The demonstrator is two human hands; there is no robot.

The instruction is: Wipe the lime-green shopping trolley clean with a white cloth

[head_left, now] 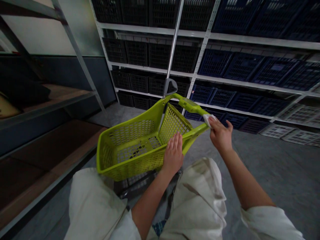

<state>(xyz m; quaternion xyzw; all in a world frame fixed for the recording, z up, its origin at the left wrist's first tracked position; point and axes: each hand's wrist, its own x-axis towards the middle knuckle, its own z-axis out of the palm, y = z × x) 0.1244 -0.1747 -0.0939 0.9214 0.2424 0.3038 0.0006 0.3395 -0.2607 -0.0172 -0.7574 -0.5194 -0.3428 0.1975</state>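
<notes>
A: Nearest first. Clock set on mid-view, 12 at top.

B: Pale trousers (197,196), knees bent, at 5 and 7.

A: Hands?

B: Left hand (173,151) between 5 and 6, fingers straight and together over a rim. Thumb hidden; cannot tell whether it grips.

A: Right?

B: Right hand (221,135), just past 3. Fingers closed on a white cloth (207,118), pressed to a green handle (192,106); one digit sticks out.

A: Handle of what?

B: Green cart (147,161). Basket around 8, just ahead of the knees, handle reaching to 3. Left hand lies on its near rim. Slatted flap (175,123) tilted inside the handle end.

A: Beyond?

B: Rack with brown boards (47,166), 8 to 10. Metal pole (175,43) rising toward 12 from a grey loop (166,88) at the cart's far corner.

A: Farthest?

B: White shelving (202,53). Black crates (136,53) 11 to 12, blue crates (215,61) 1 to 3, white crates (276,130) low, just past 3.
</notes>
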